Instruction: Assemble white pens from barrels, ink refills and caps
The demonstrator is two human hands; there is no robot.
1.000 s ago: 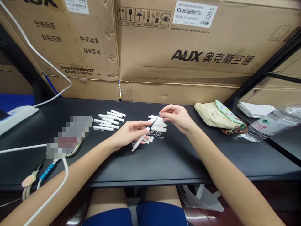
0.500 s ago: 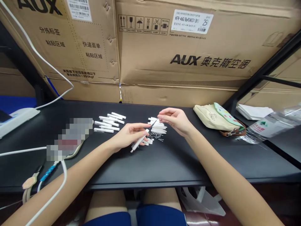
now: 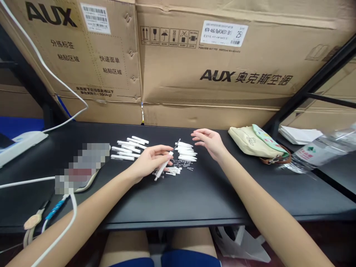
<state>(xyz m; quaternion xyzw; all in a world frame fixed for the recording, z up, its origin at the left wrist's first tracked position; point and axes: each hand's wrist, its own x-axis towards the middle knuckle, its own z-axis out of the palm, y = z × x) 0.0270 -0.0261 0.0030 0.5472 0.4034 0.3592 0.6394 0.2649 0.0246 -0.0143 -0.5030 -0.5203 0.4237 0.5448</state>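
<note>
My left hand [image 3: 150, 160] is closed round a white pen barrel [image 3: 162, 168] with a thin dark refill sticking out of its upper end. It hovers just above the black table [image 3: 194, 193]. My right hand [image 3: 208, 142] hangs a little to the right, fingers spread and holding nothing. Between and below the hands lies a heap of white pen parts [image 3: 186, 152] with small clear bits scattered beside it. A second group of white pens [image 3: 129, 146] lies in a row to the left of my left hand.
Large AUX cardboard boxes [image 3: 222, 66] wall off the back of the table. A cream pouch [image 3: 254, 142] and a lying plastic bottle [image 3: 319, 152] sit at the right. White cables [image 3: 55, 218] and a white device [image 3: 19, 142] are at the left, beside a blurred patch.
My right hand has let go of the refill tip and opened, drawing slightly to the right. My left hand still holds the pen barrel, shifted a little lower.
</note>
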